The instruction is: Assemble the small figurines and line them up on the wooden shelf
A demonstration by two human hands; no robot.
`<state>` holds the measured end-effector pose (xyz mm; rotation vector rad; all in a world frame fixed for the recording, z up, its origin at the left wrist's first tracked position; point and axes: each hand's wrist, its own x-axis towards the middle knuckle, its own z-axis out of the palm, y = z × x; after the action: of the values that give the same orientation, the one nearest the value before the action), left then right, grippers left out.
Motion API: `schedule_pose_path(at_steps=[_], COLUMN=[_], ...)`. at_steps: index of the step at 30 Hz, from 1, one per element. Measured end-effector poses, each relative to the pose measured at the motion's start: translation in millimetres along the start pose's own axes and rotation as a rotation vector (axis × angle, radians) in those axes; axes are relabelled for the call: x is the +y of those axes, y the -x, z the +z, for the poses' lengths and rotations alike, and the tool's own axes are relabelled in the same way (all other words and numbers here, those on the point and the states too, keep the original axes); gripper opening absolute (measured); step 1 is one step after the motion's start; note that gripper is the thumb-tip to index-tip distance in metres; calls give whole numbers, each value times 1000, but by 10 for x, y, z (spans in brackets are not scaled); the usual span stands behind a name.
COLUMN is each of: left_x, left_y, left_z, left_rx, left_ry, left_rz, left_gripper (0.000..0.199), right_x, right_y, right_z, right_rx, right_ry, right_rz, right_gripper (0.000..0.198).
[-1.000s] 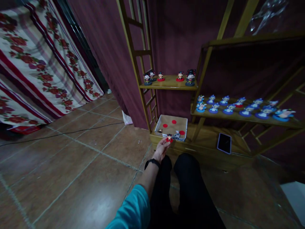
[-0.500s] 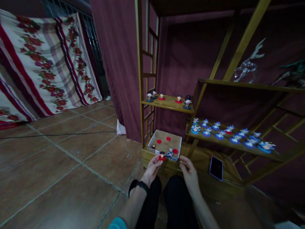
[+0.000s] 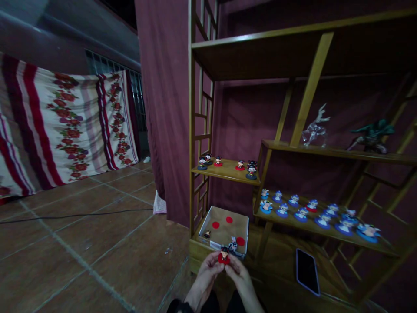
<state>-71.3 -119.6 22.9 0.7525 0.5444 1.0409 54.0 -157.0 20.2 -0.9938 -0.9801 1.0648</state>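
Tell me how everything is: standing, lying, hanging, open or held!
Small red figurine, upright, held by left hand and right hand
Box, open
Red discs, flat, inside
Phone, lying flat, screen dark
Dark-based figurines, standing
Other red-based figurines, standing
Blue figurines, standing
Clear figure, standing
Flowered cloth, hanging
Purple curtain, hanging
Black cable, stretched out

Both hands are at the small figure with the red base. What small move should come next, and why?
Probably, the left hand and right hand should lift the figure toward the shelf: it looks upright on its red base, and bare wood shows there between a similar figure and another.
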Motion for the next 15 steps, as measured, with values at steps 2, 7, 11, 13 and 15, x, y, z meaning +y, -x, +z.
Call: schedule_pose_path(at_steps=[2,7,11,13,15], left_x=[17,53,79,97,117], left_y=[7,0,-20,-26,-30], left_z=[16,36,16,4,-9], left_rx=[2,38,62,44,7], left_ry=[-8,20,14,-7,-21], left_rz=[-11,-72,-94,-90,-76], left_gripper=[38,40,39,38,37], right_x=[1,40,114,132,123], right_y=[-15,-82,-107,-108,-110], right_z=[-6,-30,-27,-17,1], right_rx=[4,-4,18,23,34], right_ry=[-23,-37,-55,-63,-54], right_rz=[-4,9,34,47,55], right_gripper=[50,44,44,45,45])
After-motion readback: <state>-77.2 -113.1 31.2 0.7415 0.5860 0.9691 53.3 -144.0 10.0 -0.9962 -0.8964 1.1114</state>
